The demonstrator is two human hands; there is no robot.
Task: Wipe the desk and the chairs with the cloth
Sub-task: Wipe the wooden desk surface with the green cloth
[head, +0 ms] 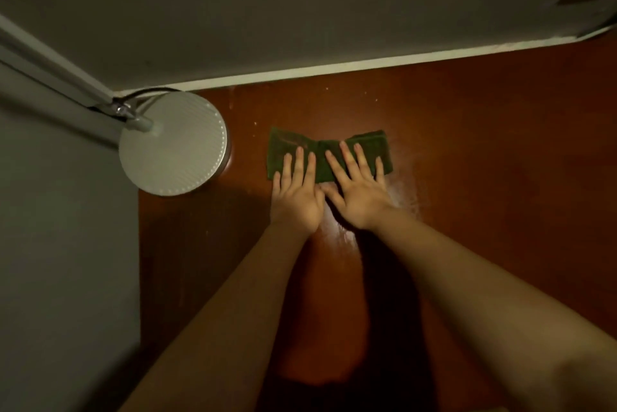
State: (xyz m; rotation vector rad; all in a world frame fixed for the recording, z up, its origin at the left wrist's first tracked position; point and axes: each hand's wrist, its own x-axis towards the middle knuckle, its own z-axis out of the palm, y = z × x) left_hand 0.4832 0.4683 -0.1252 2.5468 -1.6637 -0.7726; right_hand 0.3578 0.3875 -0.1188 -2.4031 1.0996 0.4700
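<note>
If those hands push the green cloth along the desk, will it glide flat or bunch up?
Likely floppy: the cloth shows a fold at its middle. With left hand and right hand pressing it flat, it should glide, since the desk looks glossy and wet.

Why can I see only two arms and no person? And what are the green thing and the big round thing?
The camera sits on the person's head and looks down, so you see just their arms. The brown surface is a desk against a wall. The green thing is a folded cloth lying on it. The left hand and the right hand lie flat on the cloth, fingers straight, pressing it; nothing is held. The round thing on the left is the head of a lamp, seen from above. The shiny patch by the right hand looks wet.
</note>
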